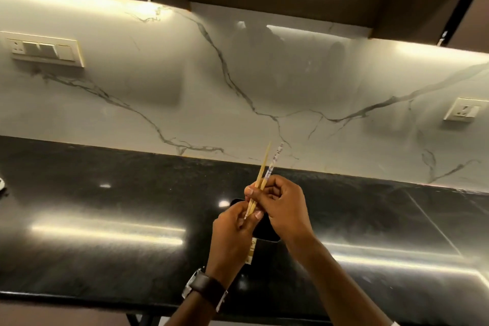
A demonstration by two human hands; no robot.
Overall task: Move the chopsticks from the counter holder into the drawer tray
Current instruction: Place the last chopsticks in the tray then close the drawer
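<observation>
Gripping the chopsticks (pixel 263 163) with both hands close together | left hand (pixel 232 235) is pinching the near ends | right hand (pixel 283 204) is curling round the middle | chopsticks are pointing up and away, just above the black holder (pixel 266 233) sitting on the dark worktop (pixel 105 206).

BODY | left hand (pixel 232 235): bare | left wrist: broad dark strap (pixel 209 290), matte, encircles the wrist | under strap: pale silvery-white piece (pixel 188 286), edges project on both sides | left forearm: bare | right hand (pixel 283 206): bare | right forearm: bare; small white edge (pixel 394 323) at lower frame border, type indeterminate
</observation>
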